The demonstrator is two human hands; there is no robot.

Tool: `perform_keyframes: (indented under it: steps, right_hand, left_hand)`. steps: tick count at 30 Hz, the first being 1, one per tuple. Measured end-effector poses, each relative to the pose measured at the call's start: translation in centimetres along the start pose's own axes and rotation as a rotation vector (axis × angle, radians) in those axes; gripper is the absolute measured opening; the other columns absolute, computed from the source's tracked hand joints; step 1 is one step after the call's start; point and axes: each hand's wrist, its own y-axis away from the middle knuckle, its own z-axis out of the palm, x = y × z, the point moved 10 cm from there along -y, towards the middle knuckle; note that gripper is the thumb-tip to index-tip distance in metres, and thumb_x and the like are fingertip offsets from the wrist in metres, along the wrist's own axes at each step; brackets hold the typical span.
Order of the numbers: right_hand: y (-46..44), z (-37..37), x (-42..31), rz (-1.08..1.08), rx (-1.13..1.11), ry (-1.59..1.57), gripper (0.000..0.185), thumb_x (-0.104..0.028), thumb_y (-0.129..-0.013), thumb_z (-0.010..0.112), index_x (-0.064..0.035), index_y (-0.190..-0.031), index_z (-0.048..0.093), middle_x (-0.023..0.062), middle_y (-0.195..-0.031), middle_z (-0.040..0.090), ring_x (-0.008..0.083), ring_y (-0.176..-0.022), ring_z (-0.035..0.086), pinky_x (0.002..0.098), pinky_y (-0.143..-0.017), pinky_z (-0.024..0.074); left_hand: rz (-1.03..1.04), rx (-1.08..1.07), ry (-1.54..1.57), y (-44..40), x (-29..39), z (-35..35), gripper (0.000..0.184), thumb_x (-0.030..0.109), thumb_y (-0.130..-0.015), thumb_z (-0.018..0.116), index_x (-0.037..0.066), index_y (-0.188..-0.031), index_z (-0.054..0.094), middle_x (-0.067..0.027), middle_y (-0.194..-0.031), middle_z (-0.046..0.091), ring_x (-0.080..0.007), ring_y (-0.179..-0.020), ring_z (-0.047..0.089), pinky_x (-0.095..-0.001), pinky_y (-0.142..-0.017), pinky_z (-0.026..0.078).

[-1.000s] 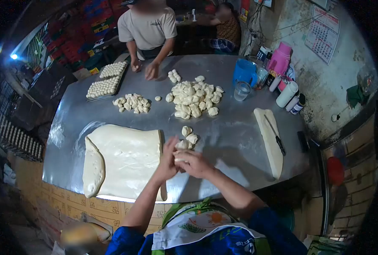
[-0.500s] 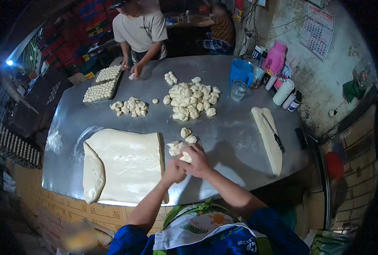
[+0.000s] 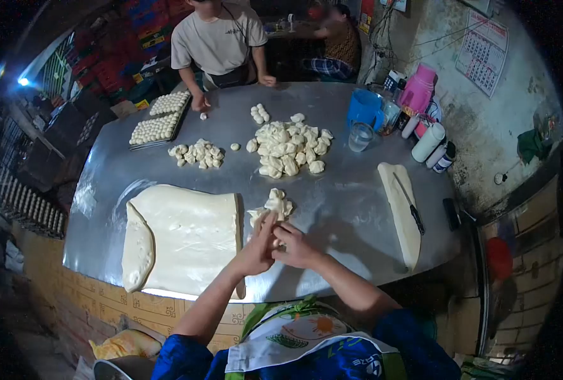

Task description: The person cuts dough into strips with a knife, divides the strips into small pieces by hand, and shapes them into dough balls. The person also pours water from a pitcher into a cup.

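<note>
My left hand [image 3: 255, 252] and my right hand [image 3: 297, 249] meet over the near middle of the metal table, fingers closed together. Between them a bit of pale dough [image 3: 279, 242] shows, mostly covered by the fingers. Just beyond my fingertips lies a small heap of torn dough pieces [image 3: 278, 202]. Left of my hands spreads a large, thick dough sheet [image 3: 189, 237], its far-left edge folded over. A long dough strip [image 3: 396, 206] lies to the right, with a black-handled knife [image 3: 414, 212] resting on it.
A big dough heap [image 3: 289, 147] and a smaller group [image 3: 197, 154] sit farther back on the table [image 3: 338, 237]. A tray of dough balls [image 3: 158, 126] stands back left, near a co-worker [image 3: 221, 47]. Blue pitcher [image 3: 362, 109], clear cup [image 3: 360, 136] and bottles [image 3: 428, 142] line the right side.
My hands have shifted slightly, and the dough between them is now more hidden. The dough pieces beyond them sit closer together. Across the table, the co-worker stands more upright with hands apart.
</note>
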Motion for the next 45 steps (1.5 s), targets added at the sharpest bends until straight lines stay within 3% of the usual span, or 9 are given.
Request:
perform_keyframes:
  steps: [4, 15, 19, 22, 24, 26, 29, 35, 45]
  right_hand:
    - [-1.1, -1.4, 0.4, 0.077, 0.0, -0.21, 0.043, -0.019, -0.077, 0.08, -0.0039, -0.114, 0.065, 0.01, -0.108, 0.066, 0.0267, -0.094, 0.063, 0.0369, -0.081, 0.0501]
    - [1.7, -5.0, -0.7, -0.012, 0.089, -0.069, 0.036, -0.021, -0.076, 0.078, -0.0049, -0.106, 0.068, 0.0097, -0.097, 0.067, 0.0286, -0.081, 0.062, 0.0361, -0.076, 0.0507]
    - [3.0, -1.7, 7.0, 0.444, -0.081, -0.031, 0.04, -0.021, -0.075, 0.078, -0.0057, -0.111, 0.067, 0.011, -0.097, 0.066, 0.0297, -0.083, 0.061, 0.037, -0.078, 0.05]
    - [2.3, 0.5, 13.8, 0.613, -0.179, 0.13, 0.046, -0.021, -0.075, 0.077, -0.0063, -0.117, 0.064, 0.0113, -0.098, 0.065, 0.0295, -0.084, 0.061, 0.0378, -0.077, 0.0502]
    - [4.2, 2.1, 17.3, 0.808, -0.296, 0.28, 0.051, -0.02, -0.076, 0.077, -0.0068, -0.123, 0.061, 0.0116, -0.099, 0.065, 0.0292, -0.085, 0.061, 0.0387, -0.077, 0.0503]
    - [1.7, 0.5, 12.0, 0.308, -0.024, 0.24, 0.067, -0.021, -0.073, 0.08, -0.0088, -0.134, 0.054, 0.0121, -0.105, 0.065, 0.0281, -0.086, 0.062, 0.0376, -0.08, 0.0506]
    - [4.8, 2.1, 13.6, 0.659, -0.27, -0.367, 0.087, -0.022, -0.067, 0.085, -0.0084, -0.143, 0.045, 0.0167, -0.121, 0.06, 0.032, -0.099, 0.061, 0.0392, -0.09, 0.0486]
    - [1.0, 5.0, 16.6, 0.382, -0.344, 0.547, 0.111, -0.022, -0.058, 0.09, -0.0124, -0.151, 0.031, 0.017, -0.148, 0.033, 0.0384, -0.121, 0.05, 0.0446, -0.096, 0.0472]
    - [-16.1, 7.5, 17.3, 0.367, -0.456, 0.469, 0.083, -0.011, -0.07, 0.072, -0.0171, -0.145, 0.038, 0.0172, -0.14, 0.041, 0.0404, -0.119, 0.053, 0.048, -0.093, 0.0484]
  left_hand:
    - [-0.408, -0.236, 0.176, -1.1, -3.4, 1.7, 0.039, 0.0, -0.073, 0.063, -0.004, -0.112, 0.064, -0.0136, -0.098, 0.07, -0.023, -0.081, 0.064, -0.0297, -0.077, 0.052]
    - [-0.337, -0.204, 0.196, 1.2, -0.7, 7.0, 0.022, 0.006, -0.075, 0.063, -0.001, -0.096, 0.066, -0.0157, -0.075, 0.068, -0.0292, -0.062, 0.061, -0.0354, -0.057, 0.047]
    - [-0.372, -0.434, -0.28, 3.2, -2.3, 8.8, 0.021, 0.006, -0.075, 0.062, 0.004, -0.094, 0.067, -0.0153, -0.075, 0.068, -0.0319, -0.061, 0.061, -0.0374, -0.055, 0.046]
    - [-0.306, -0.689, -0.451, 1.5, 0.9, 9.4, 0.017, 0.008, -0.077, 0.062, 0.007, -0.093, 0.069, -0.0126, -0.085, 0.07, -0.0329, -0.071, 0.064, -0.0382, -0.062, 0.049]
    - [0.262, -0.656, -0.073, -0.4, 12.0, 10.5, 0.018, 0.008, -0.079, 0.063, 0.009, -0.096, 0.069, -0.0084, -0.089, 0.07, -0.0303, -0.072, 0.064, -0.0364, -0.068, 0.05]
    - [-0.032, -0.483, 0.226, -2.6, 6.9, 8.4, 0.026, 0.008, -0.075, 0.067, 0.005, -0.1, 0.066, -0.0124, -0.1, 0.065, -0.0312, -0.079, 0.062, -0.0375, -0.076, 0.051]
    - [-0.5, -0.328, -0.187, 1.3, -8.6, 1.2, 0.042, 0.007, -0.069, 0.072, 0.002, -0.108, 0.061, -0.0198, -0.111, 0.057, -0.0365, -0.091, 0.059, -0.0401, -0.083, 0.05]
    - [0.063, -0.411, -0.554, 2.7, -15.3, 3.8, 0.051, 0.007, -0.068, 0.073, -0.002, -0.115, 0.055, -0.0262, -0.119, 0.05, -0.0447, -0.101, 0.054, -0.0445, -0.087, 0.049]
    - [-0.296, -0.464, 0.096, -10.1, -21.5, -0.7, 0.053, 0.01, -0.074, 0.075, 0.0, -0.118, 0.047, -0.0219, -0.119, 0.052, -0.0366, -0.098, 0.057, -0.0414, -0.086, 0.048]
